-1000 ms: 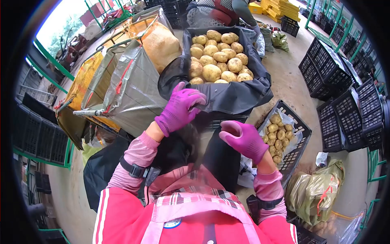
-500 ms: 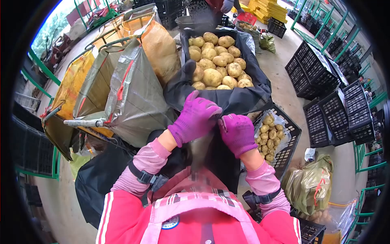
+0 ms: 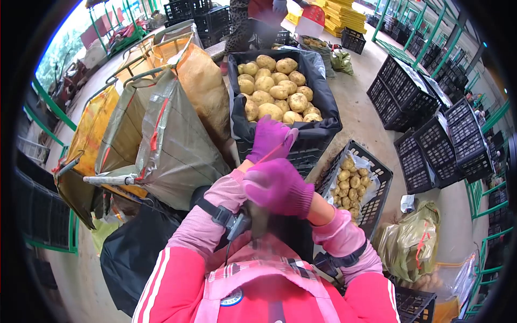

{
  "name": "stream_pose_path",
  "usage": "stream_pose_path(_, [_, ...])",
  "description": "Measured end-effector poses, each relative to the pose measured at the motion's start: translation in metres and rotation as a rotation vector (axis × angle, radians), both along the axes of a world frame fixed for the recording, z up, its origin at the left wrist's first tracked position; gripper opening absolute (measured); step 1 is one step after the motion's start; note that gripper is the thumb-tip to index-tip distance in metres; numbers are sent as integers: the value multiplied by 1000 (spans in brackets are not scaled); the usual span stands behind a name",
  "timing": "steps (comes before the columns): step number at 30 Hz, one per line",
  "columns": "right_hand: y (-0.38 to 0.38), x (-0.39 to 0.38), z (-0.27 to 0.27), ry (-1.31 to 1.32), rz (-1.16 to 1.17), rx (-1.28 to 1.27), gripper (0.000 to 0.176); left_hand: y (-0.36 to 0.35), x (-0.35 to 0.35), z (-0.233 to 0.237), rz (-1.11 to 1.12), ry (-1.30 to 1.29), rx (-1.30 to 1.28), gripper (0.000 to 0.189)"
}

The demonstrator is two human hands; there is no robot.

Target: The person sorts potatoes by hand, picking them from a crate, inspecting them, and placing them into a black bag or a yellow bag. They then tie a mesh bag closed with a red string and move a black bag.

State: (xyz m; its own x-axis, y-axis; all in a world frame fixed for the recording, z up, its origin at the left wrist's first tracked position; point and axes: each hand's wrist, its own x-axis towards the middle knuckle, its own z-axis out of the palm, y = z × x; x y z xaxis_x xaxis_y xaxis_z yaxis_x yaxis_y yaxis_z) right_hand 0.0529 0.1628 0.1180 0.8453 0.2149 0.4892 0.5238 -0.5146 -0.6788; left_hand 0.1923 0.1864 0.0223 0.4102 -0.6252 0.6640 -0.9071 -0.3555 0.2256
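Note:
My left hand (image 3: 269, 141), in a purple knit glove, is closed just above the near edge of a black crate (image 3: 301, 153). My right hand (image 3: 278, 185), gloved the same way, is a fist nearer to my body, slightly blurred. A thin red string (image 3: 271, 153) stretches between the two hands; its ends are hidden in the fingers. Large potatoes (image 3: 280, 92) fill the crate, which has a black cloth liner (image 3: 323, 97) folded over its rim.
A black crate of smaller potatoes (image 3: 353, 185) stands to the right on the floor. Open woven sacks (image 3: 177, 134) hang on a metal frame at left. Stacked black crates (image 3: 401, 91) stand further right. Another person (image 3: 258, 21) is beyond the potato crate.
Both hands have left the liner's near edge, which now lies folded down against the crate. My right hand has moved left and closer to my body. A red string now shows between the hands.

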Motion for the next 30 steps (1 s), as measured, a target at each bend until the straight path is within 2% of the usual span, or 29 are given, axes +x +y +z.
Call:
stream_pose_path(2, [6, -2, 16, 5, 133, 113, 18, 2, -5, 24, -9, 64, 34, 22])
stream_pose_path(3, [5, -5, 24, 8, 201, 170, 16, -1, 2, 19, 56, 110, -38, 20])
stream_pose_path(4, [-1, -10, 34, 47, 204, 279, 15, 2, 16, 18, 7, 213, 24, 12])
stream_pose_path(5, [-15, -13, 46, 87, 208, 389, 15, -3, 12, 7, 56, 263, -245, 25])
stream_pose_path(6, [-31, -13, 56, 123, 220, 493, 15, 2, 23, 12, 39, 242, -215, 27])
stream_pose_path(7, [-51, -10, 66, -189, 90, 318, 18, 10, 31, 26, 3, 210, -147, 29])
stream_pose_path(9, [-87, -9, 75, -306, 6, 432, 24, 19, 27, 56, -15, 211, -65, 33])
stream_pose_path(10, [-97, -9, 76, -101, 44, 721, 27, 23, 18, 78, 12, 256, -20, 31])
stream_pose_path(13, [-101, -20, 84, -107, -159, 481, 26, 39, 2, 108, -23, 170, 122, 30])
stream_pose_path(14, [-113, -14, 71, -253, -122, 339, 23, 41, 15, 95, 29, 14, 37, 22])
stream_pose_path(15, [-120, -12, 61, -236, -187, 277, 21, 46, 19, 101, 44, -145, 71, 19])
stream_pose_path(16, [-116, -19, 62, -353, -264, 196, 20, 52, 24, 109, -42, -262, -19, 18])
stream_pose_path(17, [-118, -14, 47, -374, -285, 323, 20, 61, 14, 132, 57, -217, 174, 18])
stream_pose_path(18, [-122, -7, 36, -564, -371, 117, 23, 68, 21, 130, 12, -211, 163, 22])
stream_pose_path(19, [-113, -14, 34, -413, -358, 334, 20, 76, 20, 141, 21, 88, 341, 25])
stream_pose_path(20, [-104, -21, 36, -280, -322, 550, 18, 86, 23, 141, -156, 23, 401, 30])
stream_pose_path(21, [-102, -23, 34, -246, -305, 654, 19, 81, -6, 161, -163, 369, 416, 33])
stream_pose_path(23, [-97, -30, 33, -183, -265, 798, 23, 86, -9, 158, -250, 298, 402, 36])
stream_pose_path(27, [-91, -74, 41, -120, -441, 547, 22, 76, -8, 144, -387, 548, 196, 43])
stream_pose_path(28, [-92, -85, 35, -152, -487, 533, 22, 74, -1, 144, -415, 602, 167, 45])
stream_pose_path(29, [-92, -93, 25, -183, -506, 521, 24, 70, 13, 157, -420, 683, 311, 49])
stream_pose_path(30, [-98, -100, 10, -259, -569, 530, 20, 63, 19, 158, -425, 796, 219, 52])
